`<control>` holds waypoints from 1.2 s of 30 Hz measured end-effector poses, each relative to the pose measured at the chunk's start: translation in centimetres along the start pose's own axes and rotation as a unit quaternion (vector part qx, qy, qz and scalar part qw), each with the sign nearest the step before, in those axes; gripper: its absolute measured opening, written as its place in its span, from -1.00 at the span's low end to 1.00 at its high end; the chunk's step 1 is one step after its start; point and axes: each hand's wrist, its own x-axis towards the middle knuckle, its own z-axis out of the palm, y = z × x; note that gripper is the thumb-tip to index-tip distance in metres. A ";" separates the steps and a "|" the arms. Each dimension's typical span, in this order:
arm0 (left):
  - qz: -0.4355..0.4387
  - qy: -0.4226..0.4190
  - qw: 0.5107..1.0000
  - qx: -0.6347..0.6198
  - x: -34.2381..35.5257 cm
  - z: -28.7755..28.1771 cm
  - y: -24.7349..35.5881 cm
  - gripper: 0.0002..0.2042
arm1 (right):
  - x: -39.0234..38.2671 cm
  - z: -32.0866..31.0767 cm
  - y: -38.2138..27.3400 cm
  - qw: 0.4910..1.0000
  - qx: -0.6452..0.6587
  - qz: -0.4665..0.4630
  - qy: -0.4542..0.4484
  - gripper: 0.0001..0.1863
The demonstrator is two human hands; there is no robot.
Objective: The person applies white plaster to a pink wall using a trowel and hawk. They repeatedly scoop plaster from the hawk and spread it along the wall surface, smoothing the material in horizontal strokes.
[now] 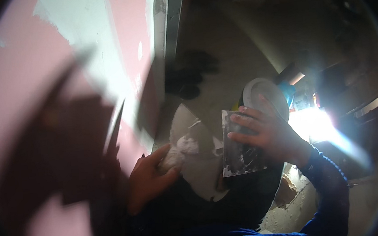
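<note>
My left hand is closed on the white-crusted grip of a wide, pale metal blade, with white paste where grip and blade meet. To its right, my right hand holds a flat rectangular metal blade smeared with white, its fingers bent over the face. Just behind that hand is a round pale grey lid or container; whether the hand touches it I cannot tell.
A pink wall panel with white filler patches fills the left, crossed by dark shadows, beside a vertical metal edge. A bright light glares at the right among dim clutter, with rubble on the floor below it.
</note>
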 end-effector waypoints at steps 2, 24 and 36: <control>-0.041 -0.012 0.984 -0.175 0.4 0.1 -0.6 -0.37 | -0.7 0.6 0.8 0.970 0.221 0.066 0.074 -0.51; -0.003 0.058 0.980 -0.189 0.5 2.2 -0.6 -0.31 | -3.0 0.9 -1.8 0.977 0.095 0.061 0.181 -0.54; 0.014 0.096 0.990 -0.102 -0.2 2.8 1.1 -0.34 | -0.5 -0.1 -3.3 0.994 0.019 0.009 0.105 -0.53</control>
